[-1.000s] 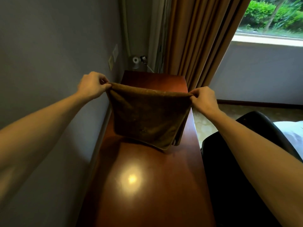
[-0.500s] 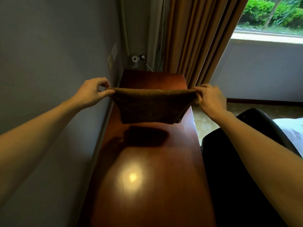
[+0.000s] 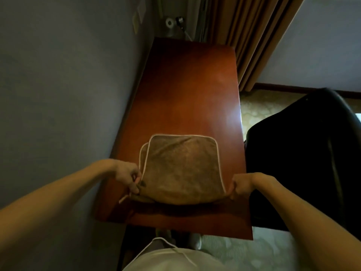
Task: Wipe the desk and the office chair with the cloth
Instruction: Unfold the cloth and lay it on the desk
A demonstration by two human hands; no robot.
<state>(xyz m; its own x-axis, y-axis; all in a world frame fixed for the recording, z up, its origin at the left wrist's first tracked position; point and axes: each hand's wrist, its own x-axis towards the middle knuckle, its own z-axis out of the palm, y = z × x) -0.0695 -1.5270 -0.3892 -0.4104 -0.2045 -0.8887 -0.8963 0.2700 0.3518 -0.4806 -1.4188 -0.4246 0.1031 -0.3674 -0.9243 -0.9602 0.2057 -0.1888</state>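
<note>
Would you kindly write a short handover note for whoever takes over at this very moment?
Left hand: pinches the cloth's near left corner.
Right hand: pinches its near right corner.
Cloth: folded double, spread on the near half of the desk; the office chair stands to the desk's right.
Done: cloth folded and laid down; no wiped patch can be told.
Left: wipe the desk, then the chair.

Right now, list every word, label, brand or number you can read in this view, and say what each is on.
No text can be read in this view.
On the cloth: a small dark mark at the corner pinched by the left hand, too blurred to read.
On the wall plates: no legible marking.
On the desk and office chair: no label shows.
</note>
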